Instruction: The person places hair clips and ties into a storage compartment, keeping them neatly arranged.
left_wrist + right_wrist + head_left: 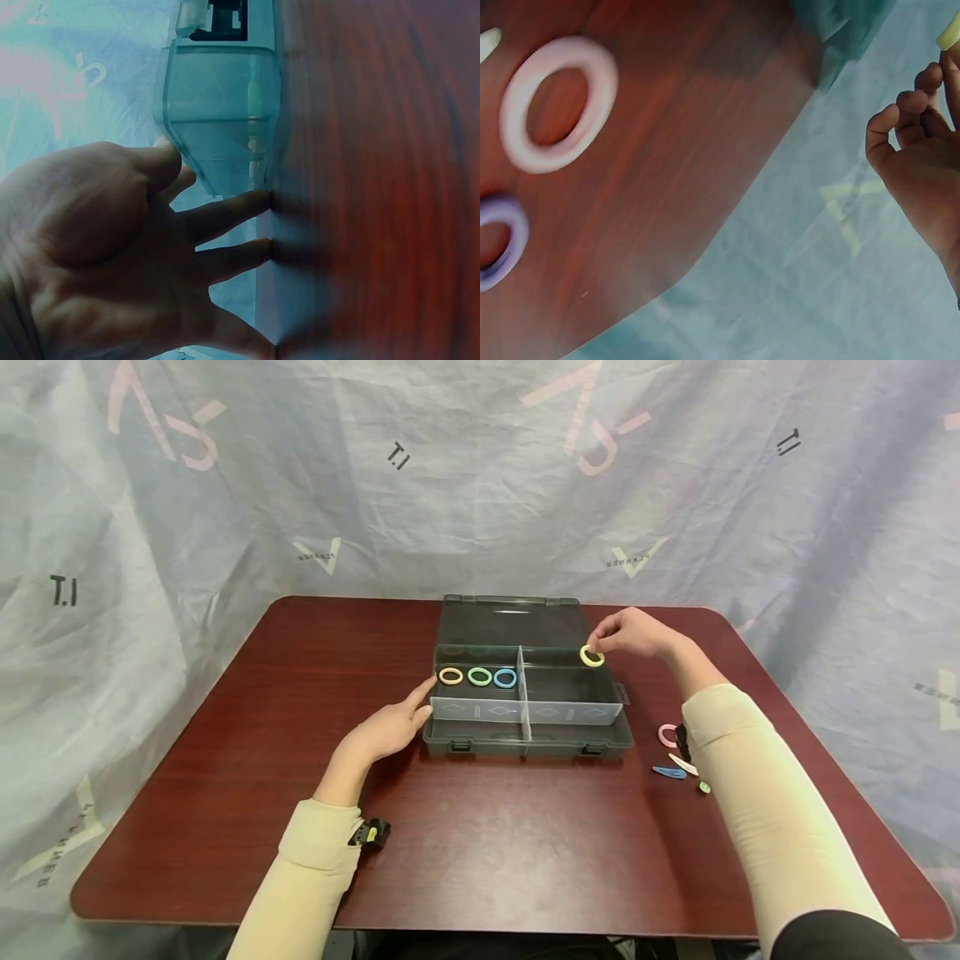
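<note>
An open divided storage box (pixel 525 745) of dark see-through plastic stands on the table, its lid (pixel 510 622) laid back. Its back left compartment holds an orange-yellow hair tie (pixel 451 683), a green hair tie (pixel 480 682) and a blue hair tie (pixel 505 686). Above the back right compartment, my right hand (pixel 636 632) pinches a yellow hair tie (pixel 592 662) between thumb and fingertips. My left hand (pixel 387 729) touches the box's left side with its fingers extended. In the left wrist view, the fingers (pixel 232 214) are spread beside the box end (pixel 217 97).
Right of the box lie a pink hair tie (pixel 667 736), a white hair clip (pixel 682 765), a blue hair clip (pixel 669 772) and a small green item (pixel 704 787). The right wrist view also shows a purple hair tie (pixel 519 238). A printed sheet (pixel 480 485) hangs behind the table (pixel 360 643).
</note>
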Demonstrator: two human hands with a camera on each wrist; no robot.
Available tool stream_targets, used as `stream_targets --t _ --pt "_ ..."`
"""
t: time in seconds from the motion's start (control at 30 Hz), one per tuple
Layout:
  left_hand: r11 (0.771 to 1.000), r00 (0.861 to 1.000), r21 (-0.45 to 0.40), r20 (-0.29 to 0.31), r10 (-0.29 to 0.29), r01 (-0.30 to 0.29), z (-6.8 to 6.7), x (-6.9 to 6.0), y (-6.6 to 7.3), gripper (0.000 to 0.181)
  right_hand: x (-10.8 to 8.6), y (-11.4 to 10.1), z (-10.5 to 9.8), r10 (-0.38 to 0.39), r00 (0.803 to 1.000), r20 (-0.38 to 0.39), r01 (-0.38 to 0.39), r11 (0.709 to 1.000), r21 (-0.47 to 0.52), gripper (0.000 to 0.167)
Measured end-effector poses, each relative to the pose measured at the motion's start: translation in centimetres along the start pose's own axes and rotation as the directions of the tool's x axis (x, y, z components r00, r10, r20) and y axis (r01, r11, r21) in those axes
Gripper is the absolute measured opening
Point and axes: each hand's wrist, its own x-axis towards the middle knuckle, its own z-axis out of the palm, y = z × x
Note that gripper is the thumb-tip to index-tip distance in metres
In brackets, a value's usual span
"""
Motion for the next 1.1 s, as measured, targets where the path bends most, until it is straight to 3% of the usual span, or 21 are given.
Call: stream_targets --t 0.23,0.47,0.8,1.1 --pt "1.000 1.000 0.017 -0.013 0.003 -0.003 0.3 0.1 0.5 0.060 2.5 -3.2 1.5 -0.038 0.998 0.048 0.038 0.999 0.011 0.021" --pt "1.000 1.000 0.018 -0.004 -0.015 0.015 0.6 0.3 1.2 0.061 4.7 -5.1 3.2 -0.089 0.992 0.090 0.088 0.996 0.017 0.014" --pt "0.998 0.999 0.020 0.002 -0.053 0.053 1.1 0.4 1.7 0.061 6.1 -7.4 5.1 -0.133 0.980 0.150 0.130 0.991 0.030 0.014" --pt "0.998 0.998 0.017 0.000 -0.060 0.060 1.4 0.5 2.2 0.060 7.7 -8.7 7.4 -0.160 0.970 0.185 0.172 0.984 -0.048 0.008"
